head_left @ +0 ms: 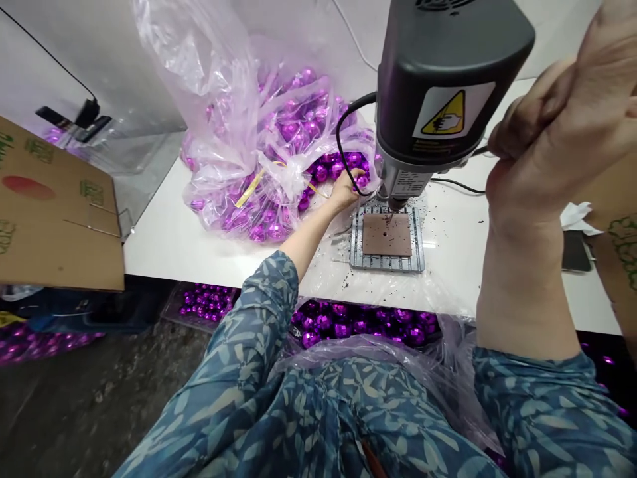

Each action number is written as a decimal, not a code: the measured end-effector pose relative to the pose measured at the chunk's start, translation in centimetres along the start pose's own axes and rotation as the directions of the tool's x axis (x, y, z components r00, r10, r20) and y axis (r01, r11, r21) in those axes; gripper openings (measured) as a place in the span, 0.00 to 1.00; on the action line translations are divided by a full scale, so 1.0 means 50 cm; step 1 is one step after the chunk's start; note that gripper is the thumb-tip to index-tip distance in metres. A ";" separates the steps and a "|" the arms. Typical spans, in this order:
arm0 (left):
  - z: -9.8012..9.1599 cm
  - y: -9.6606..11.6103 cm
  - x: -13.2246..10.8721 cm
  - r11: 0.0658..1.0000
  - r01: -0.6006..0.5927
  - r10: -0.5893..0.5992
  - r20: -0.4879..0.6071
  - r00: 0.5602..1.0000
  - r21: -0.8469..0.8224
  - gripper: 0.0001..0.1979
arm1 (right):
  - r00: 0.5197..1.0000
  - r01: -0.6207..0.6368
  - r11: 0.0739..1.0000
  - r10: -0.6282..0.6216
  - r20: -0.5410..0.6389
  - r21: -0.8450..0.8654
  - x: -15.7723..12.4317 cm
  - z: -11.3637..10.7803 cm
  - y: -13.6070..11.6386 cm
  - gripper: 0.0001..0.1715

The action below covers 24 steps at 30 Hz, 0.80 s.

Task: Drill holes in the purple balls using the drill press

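Worktop: white worktop (199,239) is stretching under both hands, speckled with dark chips.
Purple balls: faceted purple balls (348,161) are spilling from the mouth of a clear plastic bag (239,119), lying right at the left hand's fingertips and spreading away to its left.
Left hand: left hand (345,190) is reaching forward on a stretched arm, fingers curling down among the balls; whether it is pinching one I cannot tell.
Right hand: right hand (552,133) is hanging raised and close to the camera, fingers curling into a closed fist; a thin dark rod is showing between it and the machine.
Nearer hand: left is touching the balls; right is sitting well apart, with the drill head (438,66) between.
Drill: bit (391,211) is pointing down at a brown pad (387,234) on a slotted plate (355,249), just right of the left hand.
Around: black cable (341,133) is looping above the left hand; cardboard box (54,219) is lying far to its left; more purple balls (358,325) are sitting below the worktop's near edge.
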<state>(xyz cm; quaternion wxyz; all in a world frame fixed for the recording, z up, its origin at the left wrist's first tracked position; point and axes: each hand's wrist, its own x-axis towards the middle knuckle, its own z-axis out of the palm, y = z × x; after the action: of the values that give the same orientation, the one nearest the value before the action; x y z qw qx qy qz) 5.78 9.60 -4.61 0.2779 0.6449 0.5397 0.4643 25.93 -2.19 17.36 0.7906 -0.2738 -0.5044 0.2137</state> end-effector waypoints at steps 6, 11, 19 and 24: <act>-0.087 -0.012 -0.068 0.979 0.180 -0.179 0.018 0.984 -0.099 0.18 | 0.999 -0.046 0.999 0.046 -0.007 -0.007 0.001 -0.010 0.012 0.45; -0.105 -0.009 -0.116 0.952 0.171 -0.203 0.104 0.974 0.255 0.27 | 1.000 -0.015 1.000 0.015 0.010 -0.005 0.003 -0.008 0.020 0.47; -0.119 0.037 -0.141 0.984 0.159 -0.167 0.108 0.980 0.084 0.28 | 0.998 -0.029 0.999 0.031 0.056 -0.028 0.010 -0.008 0.010 0.42; -0.149 0.106 -0.199 0.669 0.488 -0.420 0.257 0.870 -0.560 0.12 | 0.998 -0.054 0.998 0.055 0.031 -0.041 0.004 -0.003 0.002 0.44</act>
<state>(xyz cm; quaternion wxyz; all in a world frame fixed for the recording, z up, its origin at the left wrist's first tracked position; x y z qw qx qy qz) 1.55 -2.33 0.05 0.6052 0.3888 0.4887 0.4937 26.16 -2.01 17.39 0.7705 -0.2996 -0.5137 0.2294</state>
